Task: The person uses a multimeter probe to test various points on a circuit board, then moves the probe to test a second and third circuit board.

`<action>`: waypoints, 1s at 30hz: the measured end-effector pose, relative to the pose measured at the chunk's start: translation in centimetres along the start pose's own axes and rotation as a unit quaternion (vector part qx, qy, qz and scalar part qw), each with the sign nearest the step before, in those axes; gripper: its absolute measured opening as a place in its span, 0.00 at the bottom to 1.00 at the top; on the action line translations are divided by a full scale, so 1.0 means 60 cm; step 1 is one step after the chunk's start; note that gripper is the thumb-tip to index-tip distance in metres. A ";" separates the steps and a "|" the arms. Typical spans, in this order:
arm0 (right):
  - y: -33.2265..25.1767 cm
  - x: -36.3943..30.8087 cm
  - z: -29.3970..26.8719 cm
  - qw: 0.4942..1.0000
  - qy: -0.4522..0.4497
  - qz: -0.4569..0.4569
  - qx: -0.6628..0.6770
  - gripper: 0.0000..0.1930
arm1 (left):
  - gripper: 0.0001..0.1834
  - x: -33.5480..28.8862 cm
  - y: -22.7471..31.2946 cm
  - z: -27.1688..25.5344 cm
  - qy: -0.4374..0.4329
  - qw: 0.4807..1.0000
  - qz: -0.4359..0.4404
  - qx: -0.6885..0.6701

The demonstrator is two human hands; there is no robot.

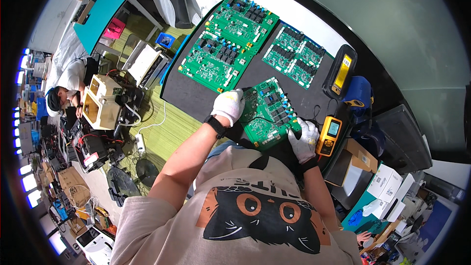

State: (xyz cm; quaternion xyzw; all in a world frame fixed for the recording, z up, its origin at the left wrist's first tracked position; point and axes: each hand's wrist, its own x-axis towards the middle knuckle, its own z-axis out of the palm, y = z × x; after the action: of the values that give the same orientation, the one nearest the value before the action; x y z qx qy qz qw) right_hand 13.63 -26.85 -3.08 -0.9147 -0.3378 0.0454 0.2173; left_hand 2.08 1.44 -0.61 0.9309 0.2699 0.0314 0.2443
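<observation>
A green circuit board (pixel 260 110) with black and blue components is in front of me, at the near edge of the black mat. My left hand (pixel 229 106), in a white glove, is closed on the board's left edge, its fingertips partly hidden. At the right edge my gloved right hand (pixel 304 141) grips the board between thumb and fingers. A thin black cable crosses over the board's surface. Just right of my right hand stands a yellow handheld meter (pixel 329 136) with a small screen.
Larger green boards (pixel 216 61) lie at the far left of the black mat (pixel 189 95), and a smaller panel of boards (pixel 294 56) lies beyond mine. A black-and-yellow device (pixel 340 72), a blue tool (pixel 360 93) and an open cardboard box (pixel 355 159) stand right. Another person (pixel 68 86) works at far left.
</observation>
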 end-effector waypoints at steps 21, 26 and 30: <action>0.003 -0.001 0.004 1.000 0.004 -0.001 0.004 0.29 | 0.10 -0.009 0.000 -0.001 0.000 1.000 -0.015 0.004; 0.002 -0.001 0.002 1.000 0.003 0.004 -0.004 0.29 | 0.10 -0.016 0.002 0.002 0.034 0.999 -0.014 0.002; 0.000 0.000 0.001 1.000 -0.005 0.007 0.002 0.29 | 0.10 -0.017 0.007 0.009 0.047 0.999 -0.005 -0.003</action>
State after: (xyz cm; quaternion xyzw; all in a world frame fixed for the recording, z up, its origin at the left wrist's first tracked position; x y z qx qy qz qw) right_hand 13.63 -26.86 -3.13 -0.9162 -0.3326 0.0520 0.2171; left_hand 1.51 0.38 -0.81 0.9265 0.2851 0.0744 0.2342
